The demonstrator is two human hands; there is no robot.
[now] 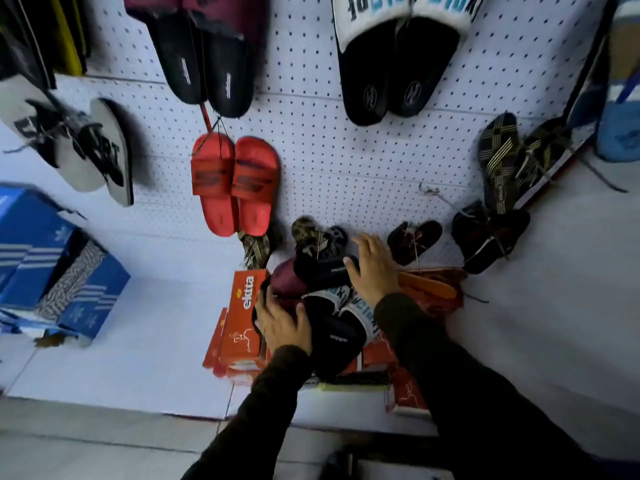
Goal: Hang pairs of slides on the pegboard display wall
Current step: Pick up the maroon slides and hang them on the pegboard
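Observation:
A white pegboard wall (346,161) carries several hung pairs: red slides (233,183), maroon-and-black slides (204,53) and white-strapped black slides (398,64). At its foot lies a heap of slides on orange boxes. My left hand (282,323) grips the edge of a black slide (337,337) with white lettering at the front of the heap. My right hand (372,268) rests on another black slide (323,268) higher in the heap, thumb under it, fingers spread. A maroon slide (287,282) lies between them. An empty metal peg (427,192) sticks out above the heap.
Orange shoe boxes (242,317) sit under the heap. Blue striped boxes (52,268) stand at the left. Patterned sandals (505,157) and dark slides (488,237) hang low on the right, grey flip-flops (93,150) on the left. A small dark sandal pair (414,240) hangs beside my right hand.

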